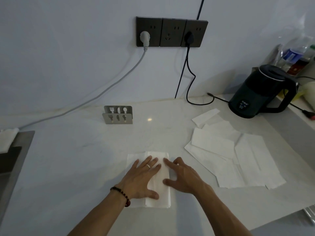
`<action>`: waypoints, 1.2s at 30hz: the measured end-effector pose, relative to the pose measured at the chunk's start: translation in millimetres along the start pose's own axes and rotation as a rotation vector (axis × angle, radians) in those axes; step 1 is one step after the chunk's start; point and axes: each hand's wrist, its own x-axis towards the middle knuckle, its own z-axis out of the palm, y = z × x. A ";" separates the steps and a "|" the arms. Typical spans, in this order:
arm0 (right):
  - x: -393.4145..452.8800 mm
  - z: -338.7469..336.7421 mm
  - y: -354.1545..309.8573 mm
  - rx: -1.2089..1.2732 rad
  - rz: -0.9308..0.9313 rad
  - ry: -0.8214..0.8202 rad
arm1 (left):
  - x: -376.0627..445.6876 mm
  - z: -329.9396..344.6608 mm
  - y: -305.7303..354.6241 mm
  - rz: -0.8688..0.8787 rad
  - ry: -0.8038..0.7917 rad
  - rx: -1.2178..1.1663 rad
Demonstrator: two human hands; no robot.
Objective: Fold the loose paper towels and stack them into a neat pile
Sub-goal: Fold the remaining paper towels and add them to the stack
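Note:
A white paper towel (161, 193), partly folded, lies flat on the white counter (76, 159) near the front edge. My left hand (142, 178) rests flat on its left half, fingers spread, a ring on one finger. My right hand (183, 178) presses the towel's right edge, fingers apart, thumb on the folded strip. Neither hand grips anything. To the right, several loose unfolded paper towels (238, 159) lie overlapping in a scattered heap.
A metal napkin holder (118, 115) stands empty at the back centre. A black electric kettle (262, 92) sits at the back right with cables running to wall sockets (172, 32). A dark sink edge (10, 159) lies at the left. Bottles (294, 55) stand far right.

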 end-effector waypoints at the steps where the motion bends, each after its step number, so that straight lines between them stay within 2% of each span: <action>1: -4.4 1.6 1.7 -0.005 -0.013 -0.013 | -0.1 0.7 0.1 0.001 -0.001 0.005; 7: -20.7 13.5 5.9 -0.037 -0.037 -0.063 | -0.9 4.0 0.1 0.010 -0.002 0.036; 11: -26.6 14.2 2.6 0.023 0.019 -0.083 | -2.6 -1.1 2.8 0.016 -0.032 0.067; 14: -33.6 6.6 3.8 0.272 0.132 0.057 | 3.4 -10.0 11.0 0.013 0.068 0.086; 16: -38.3 -1.8 14.0 0.332 0.213 0.216 | 13.9 -15.8 21.4 0.028 0.167 0.072; 19: -38.4 -17.0 39.5 0.272 0.282 0.374 | 37.7 -22.1 44.8 0.076 0.224 0.050; 25: -14.4 -47.5 111.8 0.097 0.306 0.493 | 108.3 -31.8 98.4 0.105 0.187 0.066; 33: 34.7 -51.9 155.6 -0.169 0.124 0.464 | 147.5 -26.8 111.7 0.013 0.067 0.083; 36: 46.4 -58.0 160.6 -0.169 0.088 0.479 | 149.9 -26.8 109.3 0.012 0.051 0.085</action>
